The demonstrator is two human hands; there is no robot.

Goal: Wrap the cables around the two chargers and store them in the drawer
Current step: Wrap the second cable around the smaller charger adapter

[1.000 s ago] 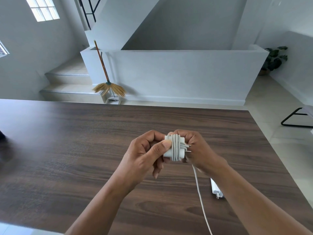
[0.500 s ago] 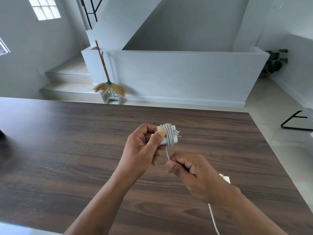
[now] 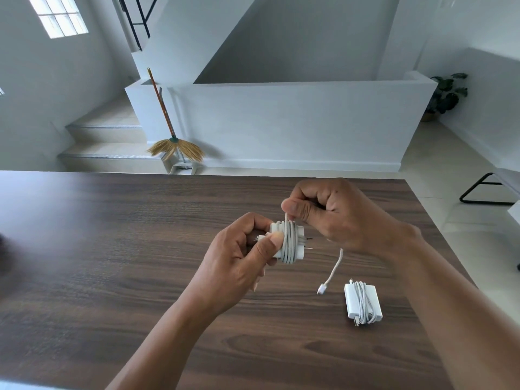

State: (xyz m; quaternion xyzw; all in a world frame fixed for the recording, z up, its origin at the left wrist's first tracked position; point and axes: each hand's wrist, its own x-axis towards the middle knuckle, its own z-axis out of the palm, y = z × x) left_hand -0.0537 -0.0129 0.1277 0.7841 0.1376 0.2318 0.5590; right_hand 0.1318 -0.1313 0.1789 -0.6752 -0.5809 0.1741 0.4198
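- A second charger (image 3: 363, 304), already wound with its own cord, lies flat on the table (image 3: 112, 249) at lower right of the frame, just below the right forearm; nothing covers it.
- The left hand (image 3: 239, 257) grips the charger (image 3: 287, 242) at frame centre, above the table — thumb pressed on its near face, prongs pointing right.
- The right hand (image 3: 334, 215), fisted just above and right of it, pinches the cable (image 3: 334, 267) between thumb and forefinger (several turns are on the body); the loose tail hangs below the hand, its plug near the tabletop.
- Dark wood-grain table; beyond it a white half wall, steps at left, a broom (image 3: 168, 128) leaning — a plant (image 3: 447, 94) at far right.
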